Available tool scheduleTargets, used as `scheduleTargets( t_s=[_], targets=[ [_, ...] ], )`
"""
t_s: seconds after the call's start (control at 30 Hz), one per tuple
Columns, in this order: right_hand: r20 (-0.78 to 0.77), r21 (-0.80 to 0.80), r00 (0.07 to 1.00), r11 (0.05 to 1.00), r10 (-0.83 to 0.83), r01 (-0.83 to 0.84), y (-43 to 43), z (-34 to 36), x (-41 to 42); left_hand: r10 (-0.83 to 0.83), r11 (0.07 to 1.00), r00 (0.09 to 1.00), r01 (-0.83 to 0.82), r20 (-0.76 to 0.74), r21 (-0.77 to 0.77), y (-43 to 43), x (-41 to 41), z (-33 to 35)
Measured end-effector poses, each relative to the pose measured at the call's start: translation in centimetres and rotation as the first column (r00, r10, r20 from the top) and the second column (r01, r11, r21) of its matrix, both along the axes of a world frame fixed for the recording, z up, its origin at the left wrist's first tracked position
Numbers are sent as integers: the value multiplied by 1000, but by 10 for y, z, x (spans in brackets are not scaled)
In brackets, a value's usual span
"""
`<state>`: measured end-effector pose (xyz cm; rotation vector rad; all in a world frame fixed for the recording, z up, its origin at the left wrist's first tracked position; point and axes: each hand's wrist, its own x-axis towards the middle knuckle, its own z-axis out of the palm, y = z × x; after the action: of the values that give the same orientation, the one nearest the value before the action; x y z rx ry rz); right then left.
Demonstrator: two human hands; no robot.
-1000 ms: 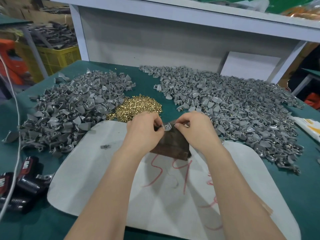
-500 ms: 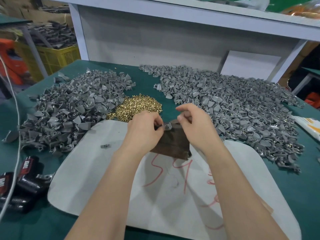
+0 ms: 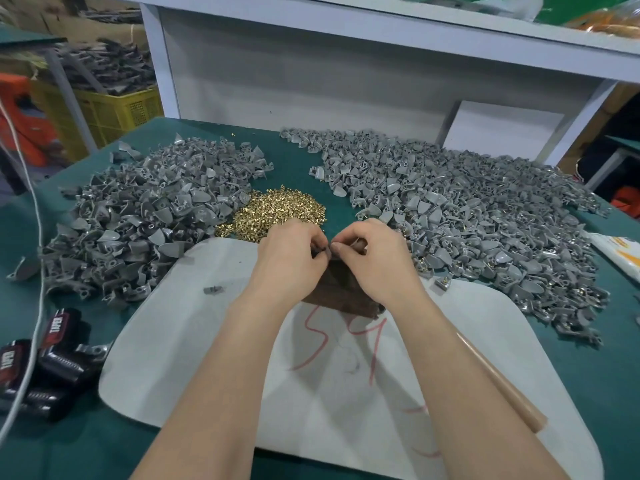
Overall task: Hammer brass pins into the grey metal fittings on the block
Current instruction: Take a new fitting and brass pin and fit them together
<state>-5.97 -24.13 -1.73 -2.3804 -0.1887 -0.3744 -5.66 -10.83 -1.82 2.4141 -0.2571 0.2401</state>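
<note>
Left hand (image 3: 291, 258), right hand (image 3: 375, 263): bare; forearms bare (up to frame edge).

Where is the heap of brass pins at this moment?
In the head view, the heap of brass pins lies centre-left on the green table, between the left pile of grey fittings and the right pile, just beyond the left hand.

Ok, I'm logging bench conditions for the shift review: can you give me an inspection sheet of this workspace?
Surface: green table with a white mat.
Job's things: dark block under both hands; grey fitting on it, mostly hidden; brass pins behind; left pile and right pile of fittings.
Clutter: black cylinders near left; wooden handle near right; stray fitting on mat.
Hands: left hand and right hand both pinch the grey fitting.
Cables: white cable along left edge.
Surroundings: white shelf behind; yellow crate far left.
</note>
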Motion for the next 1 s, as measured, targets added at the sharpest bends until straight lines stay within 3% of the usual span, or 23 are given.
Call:
scheduleTargets(
  t_s=[0.3, 0.53, 0.77, 1.0],
  targets=[
    [-43, -19, 998, 999, -36, 35, 1, 2, -1, 19, 1000, 999, -20, 30, 16, 0, 0, 0],
    [-85, -318, 996, 948, -25, -3, 8, 18, 1, 11, 998, 999, -13, 42, 54, 0, -1, 2],
    [-141, -451, 990, 891, -12, -54, 15, 29, 4, 1, 992, 999, -6, 34, 129, -1, -1, 3],
    [-181, -171, 983, 985, -30, -2, 2, 18, 5, 37, 993, 999, -40, 33, 110, -2, -4, 6]
  ],
)
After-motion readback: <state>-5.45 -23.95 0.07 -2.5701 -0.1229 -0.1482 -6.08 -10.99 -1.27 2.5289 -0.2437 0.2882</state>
